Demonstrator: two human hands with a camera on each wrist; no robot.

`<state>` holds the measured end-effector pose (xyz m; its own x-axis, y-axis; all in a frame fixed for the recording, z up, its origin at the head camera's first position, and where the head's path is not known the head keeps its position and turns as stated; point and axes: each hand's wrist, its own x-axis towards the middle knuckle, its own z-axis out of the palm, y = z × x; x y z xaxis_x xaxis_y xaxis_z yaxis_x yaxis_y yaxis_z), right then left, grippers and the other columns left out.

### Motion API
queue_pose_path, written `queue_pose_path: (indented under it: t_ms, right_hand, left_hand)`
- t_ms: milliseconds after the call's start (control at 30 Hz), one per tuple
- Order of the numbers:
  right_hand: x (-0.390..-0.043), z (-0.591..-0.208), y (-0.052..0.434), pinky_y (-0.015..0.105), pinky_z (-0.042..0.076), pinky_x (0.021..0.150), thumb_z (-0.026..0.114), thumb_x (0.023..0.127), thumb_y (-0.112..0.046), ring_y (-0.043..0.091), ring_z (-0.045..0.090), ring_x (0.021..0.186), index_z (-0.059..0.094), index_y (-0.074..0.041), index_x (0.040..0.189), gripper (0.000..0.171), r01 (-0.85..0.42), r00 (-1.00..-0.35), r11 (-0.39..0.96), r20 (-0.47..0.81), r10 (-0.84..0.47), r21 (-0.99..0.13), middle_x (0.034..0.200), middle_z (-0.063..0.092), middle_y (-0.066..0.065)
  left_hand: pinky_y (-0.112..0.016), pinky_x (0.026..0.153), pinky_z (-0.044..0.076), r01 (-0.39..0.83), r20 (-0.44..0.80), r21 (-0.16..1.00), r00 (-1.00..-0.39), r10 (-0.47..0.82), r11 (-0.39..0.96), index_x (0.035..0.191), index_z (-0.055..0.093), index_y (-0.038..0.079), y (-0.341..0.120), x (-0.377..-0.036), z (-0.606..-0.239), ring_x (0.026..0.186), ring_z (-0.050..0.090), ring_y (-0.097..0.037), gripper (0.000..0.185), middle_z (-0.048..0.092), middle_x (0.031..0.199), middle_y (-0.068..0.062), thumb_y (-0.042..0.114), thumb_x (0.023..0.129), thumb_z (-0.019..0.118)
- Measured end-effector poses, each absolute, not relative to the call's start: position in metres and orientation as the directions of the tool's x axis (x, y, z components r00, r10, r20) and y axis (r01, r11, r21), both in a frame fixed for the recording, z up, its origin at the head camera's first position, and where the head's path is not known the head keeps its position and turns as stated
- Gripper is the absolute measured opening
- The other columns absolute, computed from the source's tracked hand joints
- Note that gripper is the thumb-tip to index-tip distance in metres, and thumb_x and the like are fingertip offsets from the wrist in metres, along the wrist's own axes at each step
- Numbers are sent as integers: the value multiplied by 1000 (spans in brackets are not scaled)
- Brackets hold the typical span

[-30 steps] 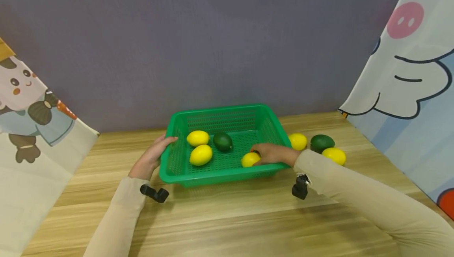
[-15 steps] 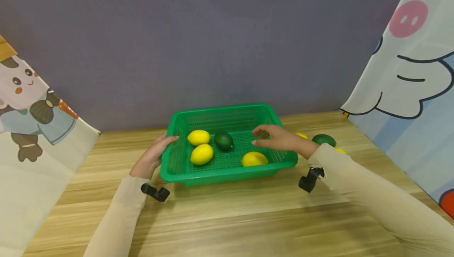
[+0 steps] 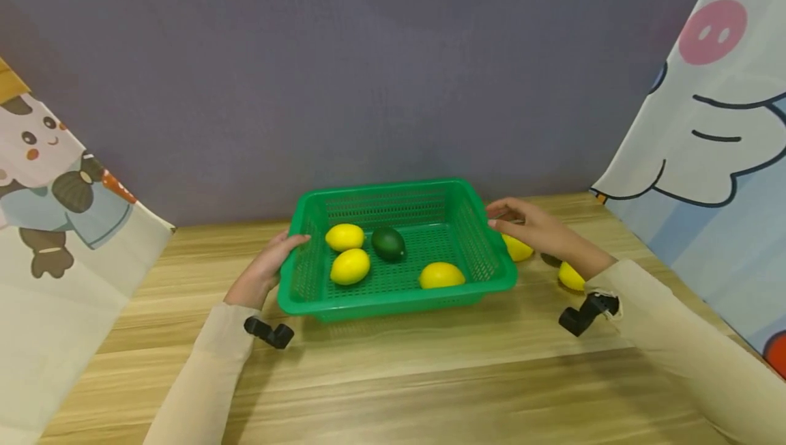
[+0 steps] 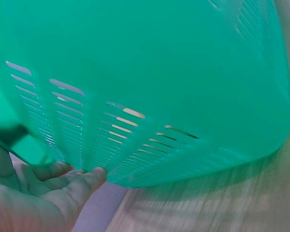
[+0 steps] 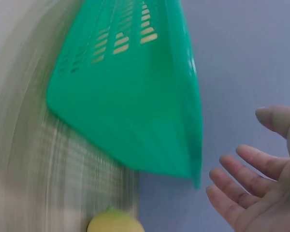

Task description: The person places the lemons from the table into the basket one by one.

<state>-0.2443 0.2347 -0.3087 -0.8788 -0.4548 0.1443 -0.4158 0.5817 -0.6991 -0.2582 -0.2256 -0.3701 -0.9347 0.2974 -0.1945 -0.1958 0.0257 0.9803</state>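
A green perforated plastic basket (image 3: 393, 301) stands on the wooden table. In it lie two lemons (image 3: 345, 237) at the left, a dark green avocado-like fruit (image 3: 388, 245) beside them, and a third lemon (image 3: 442, 276) near the front right. My left hand (image 3: 264, 271) holds the basket's left rim, thumb over the top; its fingers (image 4: 84, 186) lie against the outer wall. Just outside the right rim, my right hand (image 3: 534, 228) hovers with relaxed, spread fingers and nothing in them. Below it is a lemon (image 3: 518, 249), partly covered by the hand.
Another lemon (image 3: 572, 278) lies farther right, partly behind the right wrist. A second dark green fruit (image 3: 550, 261) is mostly hidden under that arm. A grey wall (image 3: 393, 76) rises behind the table, with cartoon-printed cloths (image 3: 706, 158) at both sides.
My right hand has let go of the lemon at the basket's front right, risen, and moved right past the rim. The left hand has stayed at the left rim.
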Motion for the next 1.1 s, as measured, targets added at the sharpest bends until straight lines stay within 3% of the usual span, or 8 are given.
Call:
queue_pose_path:
  t_ms: [167, 767, 1100]
  right_hand:
    - [-243, -312, 256, 52, 41, 94, 49, 99, -24, 33, 51, 111, 49, 2, 127, 39, -387, -906, 615, 161, -391, -687, 124, 54, 20]
    - [-247, -342, 317, 63, 36, 96, 52, 97, -30, 50, 41, 119, 39, 10, 133, 55, -227, -973, 774, 107, -204, -591, 133, 41, 33]
    - [-260, -359, 330, 67, 29, 98, 59, 93, -24, 56, 30, 121, 35, 18, 132, 62, -188, -978, 840, 16, -209, -510, 134, 30, 41]
  left_hand:
    - [-28, 67, 57, -205, -205, 978, -936, 285, 32, 143, 18, -4, -225, -258, -369, 74, 66, -12, 55, 63, 92, -2, 20, 99, 41]
    - [-28, 68, 57, -196, -200, 980, -937, 287, 44, 144, 18, -4, -225, -257, -368, 75, 66, -11, 55, 63, 92, -2, 20, 100, 41]
    - [-28, 68, 57, -204, -206, 978, -935, 289, 39, 145, 16, -3, -225, -256, -368, 75, 66, -11, 57, 63, 93, -3, 20, 100, 41]
